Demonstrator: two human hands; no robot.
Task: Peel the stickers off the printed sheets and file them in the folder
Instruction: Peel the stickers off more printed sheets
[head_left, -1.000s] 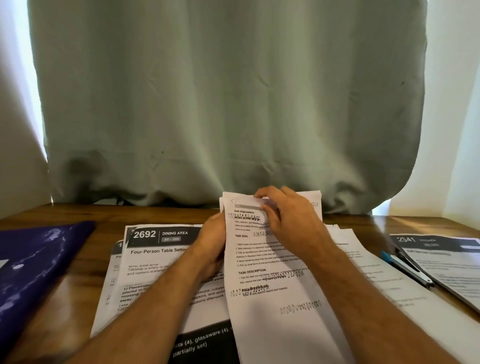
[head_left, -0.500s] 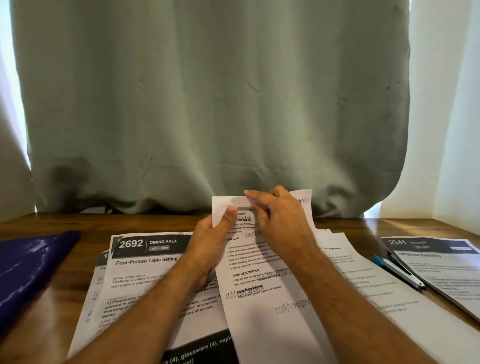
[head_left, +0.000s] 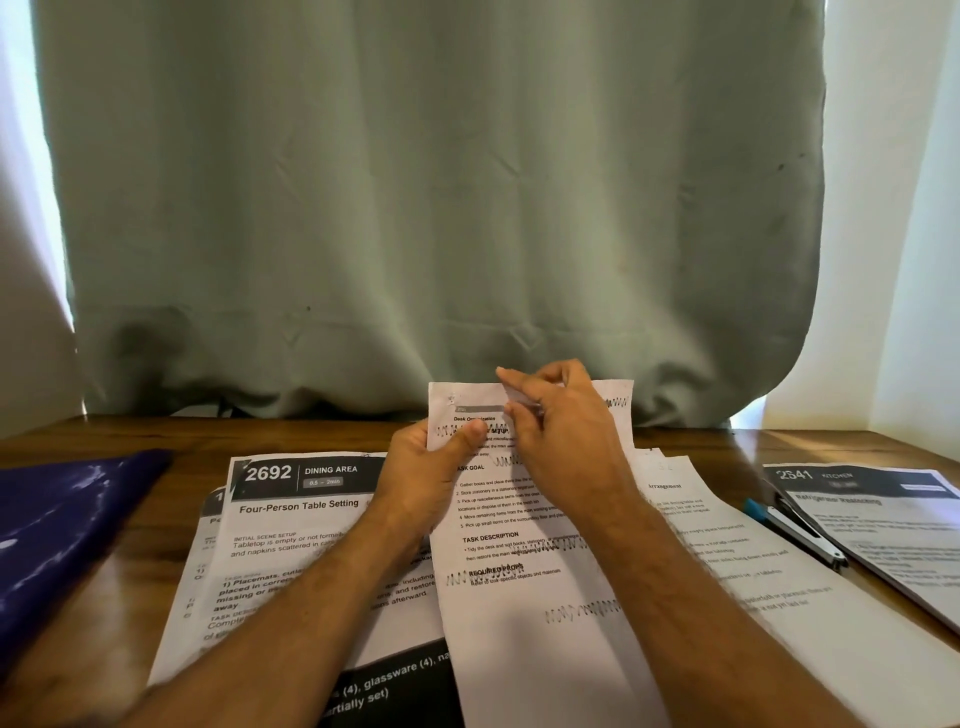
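A printed sheet (head_left: 519, 597) with scribbled pen marks is held up at the table's middle. My left hand (head_left: 426, 483) grips its upper left edge, thumb pressed on the front. My right hand (head_left: 561, 441) is at the sheet's top, thumb and forefinger pinching a small pale sticker (head_left: 519, 397) that is partly lifted off the paper. A dark blue folder (head_left: 67, 519) lies at the left edge of the table.
A stack of printed sheets headed "2692 Dining Area" (head_left: 301, 519) lies left of centre. More sheets (head_left: 727, 561) spread to the right, with a blue-capped pen (head_left: 795, 535) and another printed sheet (head_left: 883, 525) at the far right. A green curtain (head_left: 441, 208) hangs behind the wooden table (head_left: 130, 597).
My left thumb came onto the sheet's front. My right hand's fingers moved from lying on the sheet's top to pinching and lifting the sticker upward.
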